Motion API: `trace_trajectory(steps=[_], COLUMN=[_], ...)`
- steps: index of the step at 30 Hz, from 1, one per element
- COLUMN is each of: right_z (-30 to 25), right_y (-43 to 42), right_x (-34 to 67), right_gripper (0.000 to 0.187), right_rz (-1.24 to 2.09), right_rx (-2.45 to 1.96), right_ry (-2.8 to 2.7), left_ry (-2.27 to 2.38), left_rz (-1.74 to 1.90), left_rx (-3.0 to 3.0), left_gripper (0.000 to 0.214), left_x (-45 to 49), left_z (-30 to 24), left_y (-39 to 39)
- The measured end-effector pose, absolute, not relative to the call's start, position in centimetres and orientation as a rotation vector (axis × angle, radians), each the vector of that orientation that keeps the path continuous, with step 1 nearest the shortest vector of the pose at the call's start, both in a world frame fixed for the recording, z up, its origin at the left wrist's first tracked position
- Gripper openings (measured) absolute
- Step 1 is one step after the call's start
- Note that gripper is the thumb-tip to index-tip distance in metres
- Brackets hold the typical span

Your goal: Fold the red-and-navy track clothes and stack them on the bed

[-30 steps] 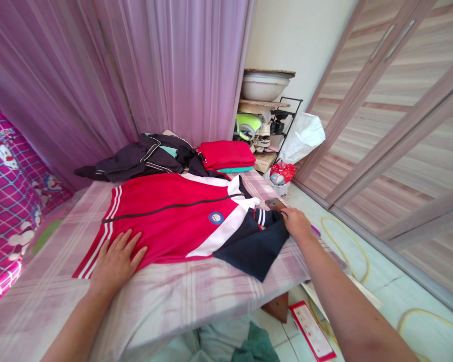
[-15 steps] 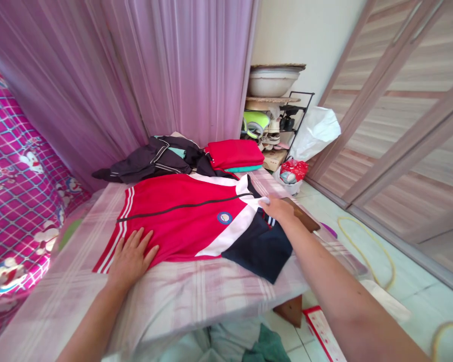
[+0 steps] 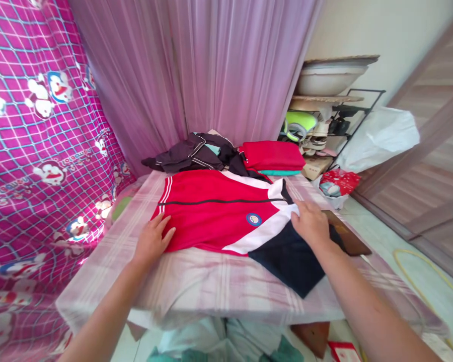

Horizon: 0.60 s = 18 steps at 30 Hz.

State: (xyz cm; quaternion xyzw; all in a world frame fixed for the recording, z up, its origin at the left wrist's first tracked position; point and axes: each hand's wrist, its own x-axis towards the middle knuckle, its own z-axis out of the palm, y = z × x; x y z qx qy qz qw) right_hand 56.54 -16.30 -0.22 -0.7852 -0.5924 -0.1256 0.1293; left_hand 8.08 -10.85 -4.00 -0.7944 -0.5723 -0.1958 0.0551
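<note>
A red, white and navy zip jacket [image 3: 207, 213] lies front up across the plaid-covered table [image 3: 196, 286], its collar [image 3: 277, 190] to the right and its striped hem to the left. My left hand [image 3: 153, 240] rests on the near end of the hem, fingers apart and thumb spread on the red cloth. At the near shoulder, beside the collar, my right hand [image 3: 312, 221] has its fingers bent together on the white cloth, seemingly pinching it. The navy sleeve [image 3: 292, 261] lies folded toward me below that hand.
Behind the jacket lie a heap of dark clothing [image 3: 196, 153] and a stack of folded red clothes [image 3: 274, 156]. A brown flat board [image 3: 347, 234] lies at the table's right. Beyond it stand a shoe rack [image 3: 349, 118] and a white bag [image 3: 381, 138]. A pink patterned curtain [image 3: 41, 151] hangs left.
The view has swung left. My left hand has shifted on the jacket's hem, whose near striped corner no longer shows. My right hand stays by the collar and now covers the sleeve stripes.
</note>
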Motion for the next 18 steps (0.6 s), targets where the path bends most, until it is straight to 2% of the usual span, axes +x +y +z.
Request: trace_trajectory(steps=[4,7,11,18], right_z=[-1.5,-2.4,-2.7,-2.0], right_y=[-18.3,-19.1,-19.6,-19.9], right_x=[53.1,51.9,51.8,47.6], right_gripper=[0.030,0.028,0.039,0.027], right_rz=[0.006,0.238,0.284,0.320], right_rx=[-1.796,-1.618,-1.600,-1.426], right_ry=[-2.204,-2.353,-2.330,-2.390], left_ry=[-2.060,-2.309,-2.455,-2.540], left_rz=[-0.597,-0.461,-0.423,-0.377], left_rx=[-2.258,-2.197,-2.160,-2.108], left_gripper=[0.056,0.057,0.055,0.047], left_x=[4.6,3.4,3.8,5.0], left_z=[-3.1,-3.0,-2.7,-1.2], left_y=[-11.2,-11.6,-11.8,-11.7])
